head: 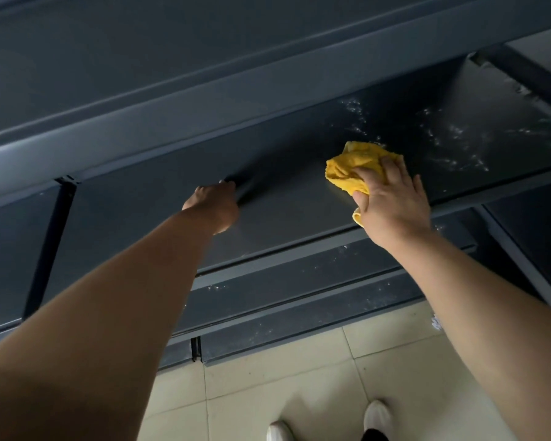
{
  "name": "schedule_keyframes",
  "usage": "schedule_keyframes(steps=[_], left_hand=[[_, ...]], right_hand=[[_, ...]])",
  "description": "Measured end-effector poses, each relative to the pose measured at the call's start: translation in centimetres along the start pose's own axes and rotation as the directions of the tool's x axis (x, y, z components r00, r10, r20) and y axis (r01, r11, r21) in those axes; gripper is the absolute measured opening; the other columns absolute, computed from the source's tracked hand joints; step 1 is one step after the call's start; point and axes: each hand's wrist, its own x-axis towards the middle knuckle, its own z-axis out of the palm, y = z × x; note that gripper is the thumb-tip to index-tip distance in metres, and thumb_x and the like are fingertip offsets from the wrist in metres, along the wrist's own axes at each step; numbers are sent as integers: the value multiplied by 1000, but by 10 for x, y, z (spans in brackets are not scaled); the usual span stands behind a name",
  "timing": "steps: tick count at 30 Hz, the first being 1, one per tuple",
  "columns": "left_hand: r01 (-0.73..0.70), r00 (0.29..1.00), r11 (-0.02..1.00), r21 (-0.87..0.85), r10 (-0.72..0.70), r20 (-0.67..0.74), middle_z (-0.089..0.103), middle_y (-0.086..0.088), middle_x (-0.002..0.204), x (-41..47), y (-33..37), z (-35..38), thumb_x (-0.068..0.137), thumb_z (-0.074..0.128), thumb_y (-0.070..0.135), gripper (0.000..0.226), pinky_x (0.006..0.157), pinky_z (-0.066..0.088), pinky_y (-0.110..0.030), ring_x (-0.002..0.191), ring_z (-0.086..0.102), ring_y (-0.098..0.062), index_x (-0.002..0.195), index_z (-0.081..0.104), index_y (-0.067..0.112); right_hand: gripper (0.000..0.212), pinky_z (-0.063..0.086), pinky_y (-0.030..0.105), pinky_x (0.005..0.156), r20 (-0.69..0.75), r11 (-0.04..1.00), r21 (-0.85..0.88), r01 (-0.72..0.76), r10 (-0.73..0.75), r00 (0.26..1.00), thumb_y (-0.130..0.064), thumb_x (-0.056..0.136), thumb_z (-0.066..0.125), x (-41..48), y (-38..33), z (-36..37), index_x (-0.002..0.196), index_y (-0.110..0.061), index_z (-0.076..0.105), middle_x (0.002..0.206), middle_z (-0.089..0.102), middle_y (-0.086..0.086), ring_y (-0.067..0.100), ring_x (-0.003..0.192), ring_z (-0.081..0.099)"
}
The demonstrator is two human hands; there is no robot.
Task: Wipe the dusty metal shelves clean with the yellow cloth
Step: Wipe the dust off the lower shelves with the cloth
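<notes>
Cloth (353,167): one, yellow, bunched on middle shelf (283,202), just beside white dust specks (452,138). Right hand (392,202) pressed on top, fingers and thumb closed round cloth. Left hand (215,205) curled into a fist, resting on same shelf, well apart from cloth. Two lower shelves (299,281) beneath. Two white shoes (377,415) on tiled floor (283,393).

Dim, bluish light, shelves (283,192) shadowed, floor (268,393) brighter, wide-angle stretch at edges, slightly soft
</notes>
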Motion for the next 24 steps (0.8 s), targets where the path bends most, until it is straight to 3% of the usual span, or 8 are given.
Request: schedule_keyframes(steps=[5, 11, 17, 24], left_hand=[[43, 999, 997, -57, -44, -24, 27, -1, 156, -10, 8, 9, 93, 39, 6, 60, 104, 39, -44, 137, 34, -32, 149, 26, 21], [74, 994, 972, -222, -89, -59, 48, -11, 138, -21, 19, 12, 91, 44, 10, 43, 93, 41, -42, 127, 42, -33, 133, 47, 18], [-58, 989, 963, -261, 21, -145, 41, -6, 143, -20, 54, 13, 87, 43, 7, 51, 104, 36, -43, 134, 32, -27, 138, 42, 15], [-40, 984, 983, -181, 8, -175, 43, -5, 137, 8, 68, 14, 87, 49, 14, 39, 97, 36, -43, 127, 37, -31, 126, 47, 12]], right_hand=[[47, 14, 50, 120, -16, 998, 23, 59, -59, 998, -35, 97, 47, -21, -11, 4, 143, -28, 40, 156, 24, 10, 34, 148, 11], [45, 12, 45, 121, 73, 985, 26, 173, -174, 982, -39, 99, 41, -36, -58, 13, 144, -32, 36, 160, 16, 7, 32, 148, 8], [51, 5, 46, 121, 143, 979, -8, 205, -202, 969, -41, 99, 40, -1, -59, 14, 147, -38, 25, 161, 8, 0, 26, 150, 2], [50, 3, 51, 120, 116, 983, -31, 181, -176, 978, -44, 100, 33, 60, -57, 20, 148, -38, 21, 161, 5, 0, 29, 149, 0]])
